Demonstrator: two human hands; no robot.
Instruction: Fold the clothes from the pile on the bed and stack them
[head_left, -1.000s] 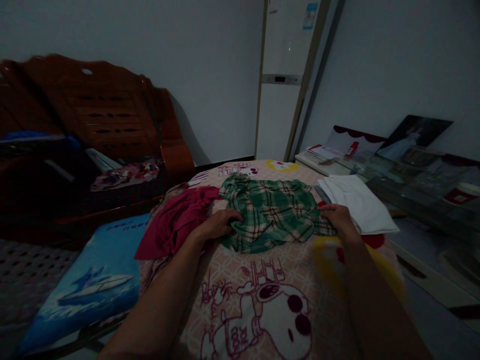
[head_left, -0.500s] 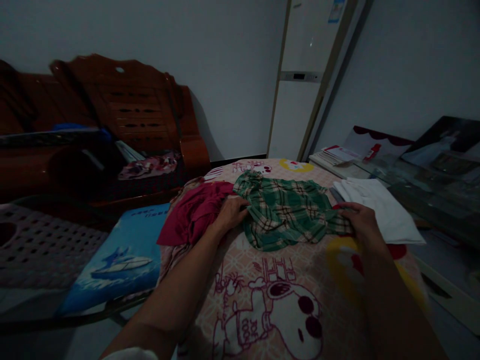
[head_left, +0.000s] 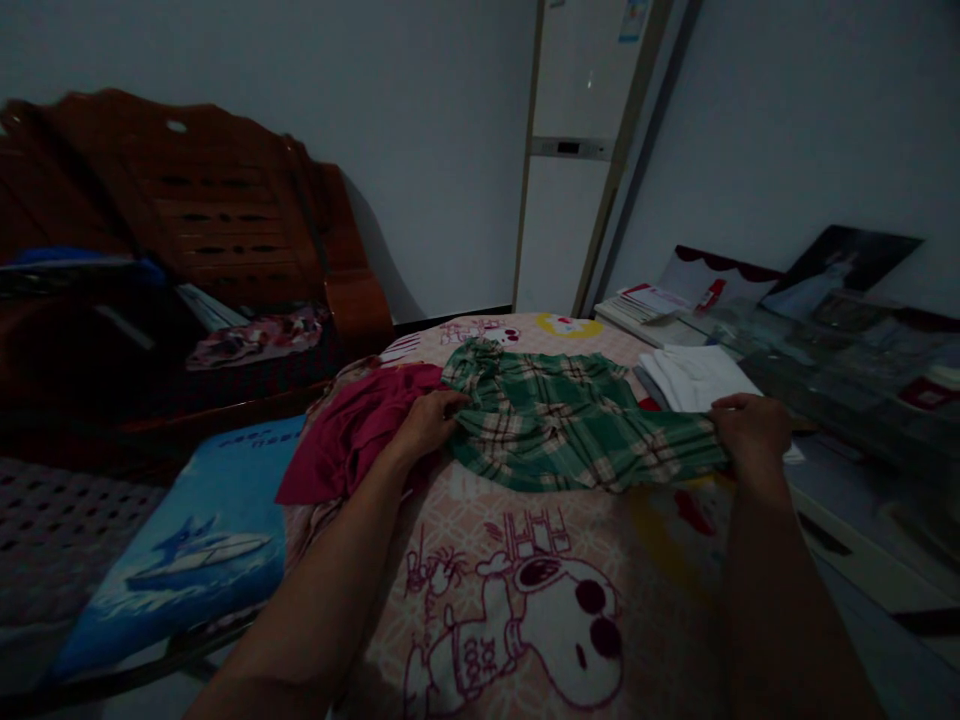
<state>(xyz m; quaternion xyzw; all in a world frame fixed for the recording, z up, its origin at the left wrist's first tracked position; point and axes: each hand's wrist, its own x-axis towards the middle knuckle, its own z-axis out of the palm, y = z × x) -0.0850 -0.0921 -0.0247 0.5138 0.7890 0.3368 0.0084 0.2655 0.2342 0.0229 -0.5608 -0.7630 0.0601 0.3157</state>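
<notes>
A green plaid garment (head_left: 555,425) lies spread over a pink patterned blanket (head_left: 480,545). My left hand (head_left: 431,425) pinches its left edge near the gathered part. At the other end, my right hand (head_left: 752,432) grips the garment's right edge and holds it stretched out sideways. Beside my left hand a crumpled magenta cloth (head_left: 352,430) rests on the blanket. White folded cloth (head_left: 697,377) lies behind my right hand, partly covered by it. The fingertips of both hands are partly hidden by the fabric and the dim light.
A wooden bench (head_left: 225,200) stands at the back left, with a blue printed cushion or bag (head_left: 202,540) in front of it. A tall white air conditioner (head_left: 562,220) is in the corner. To the right are a glass-topped cabinet (head_left: 810,350) and a picture (head_left: 832,270).
My right hand has moved right, pulling the plaid garment's lower edge out longer and flatter. My left hand keeps its hold on the left edge. The view has shifted slightly right.
</notes>
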